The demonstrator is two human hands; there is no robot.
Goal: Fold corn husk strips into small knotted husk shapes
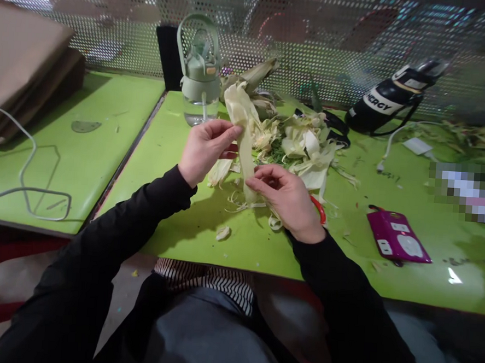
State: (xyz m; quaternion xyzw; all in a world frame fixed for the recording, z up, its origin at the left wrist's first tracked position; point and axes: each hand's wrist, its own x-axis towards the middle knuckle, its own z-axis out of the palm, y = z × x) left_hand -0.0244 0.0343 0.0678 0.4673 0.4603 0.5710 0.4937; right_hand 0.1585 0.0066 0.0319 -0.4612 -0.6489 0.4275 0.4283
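Between my two hands a pale corn husk strip [245, 151] is stretched, its wide crinkled end up and its narrow end down. My left hand [209, 146] pinches it near the upper part with thumb and fingers. Lower down, my right hand [286, 198] pinches the strip's narrow end. A red ring-shaped handle [318, 209] shows partly from behind my right hand; the rest of that object is hidden. Beyond the hands lies a heap of husk pieces [306, 141], with thin shreds and a small husk scrap [223, 233] nearer the table's front edge.
A green-lidded water bottle [200, 86] stands behind my left hand. A black bottle [382, 102] leans against the perforated metal screen [308, 48]. On the right lies a purple phone-like case [399, 236]. Cardboard [24, 58] and a grey cable [30, 157] are at left on the green table [262, 254].
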